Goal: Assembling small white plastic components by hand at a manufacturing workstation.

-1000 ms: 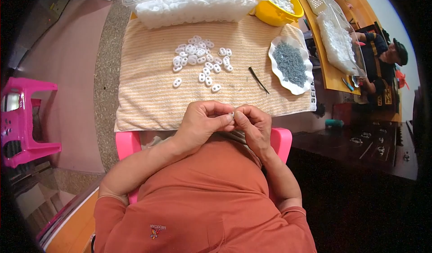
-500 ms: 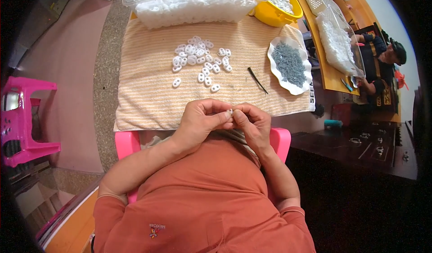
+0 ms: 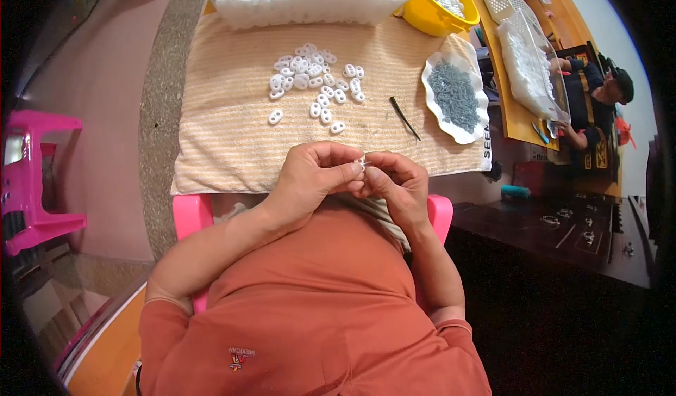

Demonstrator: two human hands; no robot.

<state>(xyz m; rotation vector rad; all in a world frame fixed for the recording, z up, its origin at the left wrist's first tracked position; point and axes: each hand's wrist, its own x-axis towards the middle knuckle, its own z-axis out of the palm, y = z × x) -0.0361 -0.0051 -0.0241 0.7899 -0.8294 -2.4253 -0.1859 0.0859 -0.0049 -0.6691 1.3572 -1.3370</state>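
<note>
Close to my body, at the near edge of a striped towel [image 3: 232, 149], my two hands meet fingertip to fingertip. My left hand [image 3: 306, 177] pinches a small white plastic piece [image 3: 363, 163] between thumb and forefinger. From the other side, my right hand [image 3: 403, 184] closes its thumb and fingers on the same piece. A thin, pale bit juts out by the right thumb, too small to make out. Beyond my hands lies a loose pile of white oval two-holed plastic pieces [image 3: 301, 81]. A thin black strip [image 3: 405, 118] lies right of them.
A scalloped white dish [image 3: 430, 107] holds small grey pieces [image 3: 455, 94]. Behind stand a clear tub [image 3: 310, 12] of white parts and a yellow basin [image 3: 429, 19]. At right, a co-worker [image 3: 598, 89] sits by another tub [image 3: 524, 65]. A pink stool [image 3: 42, 125] stands left.
My hands stay together on the white piece, the fingers shifting slightly so more of it shows. The whole view has shifted a little, the table items appearing higher.
</note>
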